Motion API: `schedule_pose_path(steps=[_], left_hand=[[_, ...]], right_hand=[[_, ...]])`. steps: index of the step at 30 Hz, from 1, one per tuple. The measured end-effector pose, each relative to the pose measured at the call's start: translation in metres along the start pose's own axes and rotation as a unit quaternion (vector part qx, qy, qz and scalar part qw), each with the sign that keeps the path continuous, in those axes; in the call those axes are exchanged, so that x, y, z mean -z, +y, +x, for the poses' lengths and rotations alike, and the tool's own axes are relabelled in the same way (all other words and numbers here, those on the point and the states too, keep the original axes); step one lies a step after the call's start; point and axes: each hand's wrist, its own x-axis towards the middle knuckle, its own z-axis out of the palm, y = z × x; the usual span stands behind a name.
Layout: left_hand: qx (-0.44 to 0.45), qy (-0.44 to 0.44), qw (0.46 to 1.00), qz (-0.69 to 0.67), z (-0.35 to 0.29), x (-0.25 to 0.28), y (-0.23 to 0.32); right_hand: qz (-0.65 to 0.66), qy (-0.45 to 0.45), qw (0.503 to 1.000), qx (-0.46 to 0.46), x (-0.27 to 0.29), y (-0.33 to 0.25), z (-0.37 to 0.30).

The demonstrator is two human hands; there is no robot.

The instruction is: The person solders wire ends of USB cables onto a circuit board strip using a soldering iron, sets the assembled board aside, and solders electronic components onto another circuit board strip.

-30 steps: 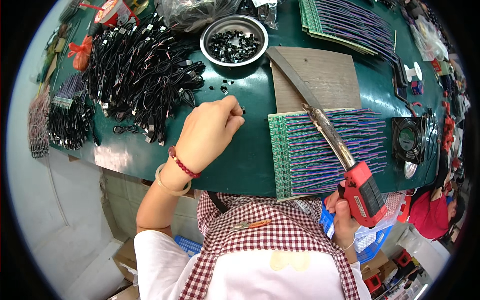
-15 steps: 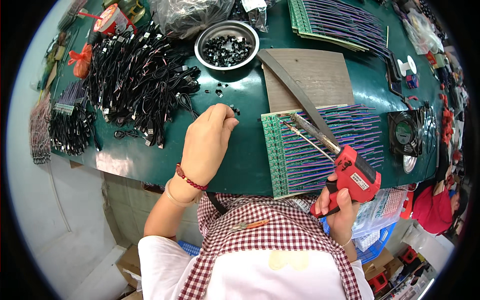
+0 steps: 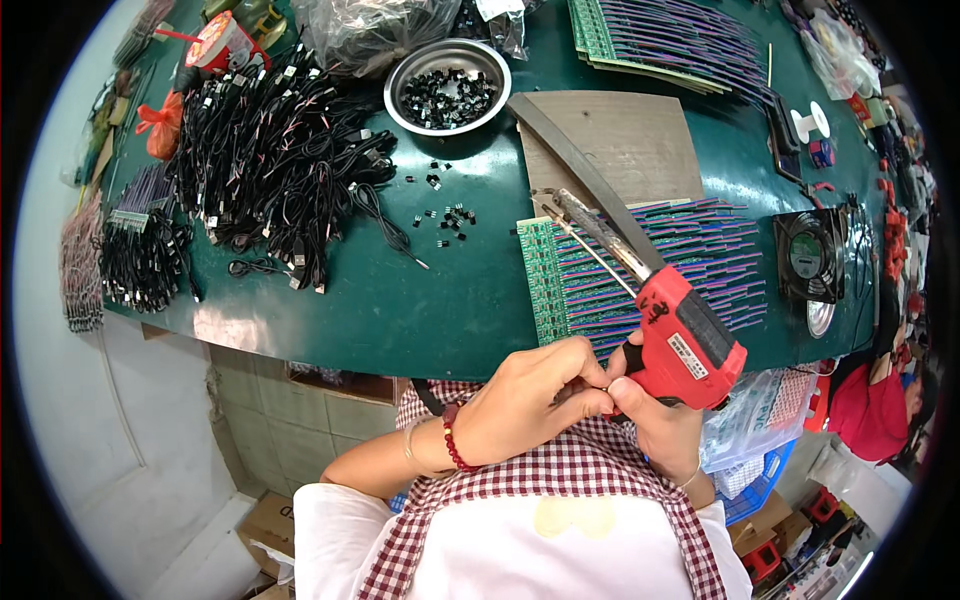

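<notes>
In front of the checked apron, my left hand [image 3: 525, 410] is closed in a pinch, its fingertips against those of my right hand. Something tiny seems to be between them, too small to name. My right hand [image 3: 660, 425] is wrapped round the grip of a red soldering gun [image 3: 690, 340]. The gun's metal barrel and thin feed tube point up and left over a panel of green circuit boards [image 3: 545, 280] with rows of purple and blue wires. Loose small black components [image 3: 458, 222] lie on the green table left of the panel.
A metal bowl [image 3: 393, 112] holds more black components. Black cables [image 3: 270, 170] are heaped at the left. A flat metal bar [image 3: 575, 150] lies across a brown board [image 3: 640, 140]. More wired boards [image 3: 660, 40] stand stacked behind. At right is a black fan [image 3: 808, 250]; a person in red [image 3: 868, 415] is beyond.
My left hand has come from the loose components on the table down and right to meet my right hand. The soldering gun has shifted slightly left and up.
</notes>
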Motion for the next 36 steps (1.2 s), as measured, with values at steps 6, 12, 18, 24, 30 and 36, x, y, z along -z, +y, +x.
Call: schedule_pose_path(steps=[6, 12, 18, 24, 30, 36], left_hand=[[-0.020, -0.016, 0.996, 0.090, -0.002, 0.005, 0.002], [0.062, -0.034, 0.995, 0.074, -0.006, 0.011, 0.008], [0.198, -0.148, 0.969, -0.018, 0.010, 0.033, 0.002], [0.326, -0.048, 0.931, -0.156, 0.028, 0.076, -0.018], [0.327, -0.007, 0.937, -0.122, 0.055, 0.105, -0.050], [0.333, -0.022, 0.938, -0.098, 0.060, 0.107, -0.055]], right_hand=[[-0.046, -0.027, 0.999, -0.008, -0.004, -0.006, -0.003], [-0.215, -0.026, 0.974, 0.068, 0.006, 0.014, -0.003], [-0.215, -0.002, 0.975, 0.054, 0.004, 0.023, -0.002], [-0.131, -0.020, 0.991, 0.035, 0.011, 0.003, -0.006], [-0.143, 0.075, 0.987, 0.018, 0.055, 0.060, -0.022], [-0.220, 0.023, 0.973, 0.066, 0.050, 0.053, -0.027]])
